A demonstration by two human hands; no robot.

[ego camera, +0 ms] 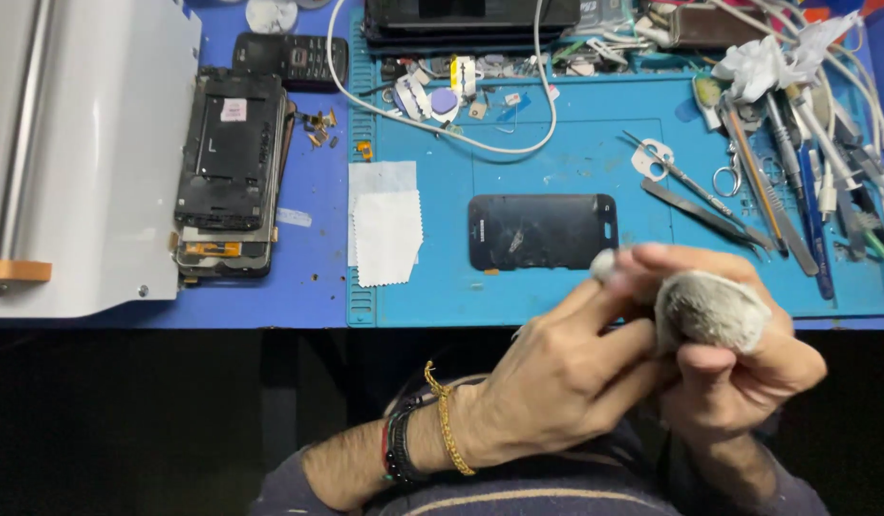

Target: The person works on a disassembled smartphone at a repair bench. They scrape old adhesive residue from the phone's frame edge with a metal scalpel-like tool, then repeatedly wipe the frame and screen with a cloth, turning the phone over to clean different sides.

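Both my hands meet over the front edge of the blue work mat (575,153). My right hand (747,358) is closed around a grey wad of cotton (711,308). My left hand (556,377), with bracelets at the wrist, pinches a tuft of the same wad at its upper left end. A dark phone screen panel (542,230) lies flat on the mat just beyond my hands, untouched.
White wipes (386,229) lie left of the panel. An opened phone body (230,172) rests by a grey machine (88,153) at left. Scissors (657,158), tweezers (704,215), several hand tools (795,182) and white cables (547,105) crowd the right and back.
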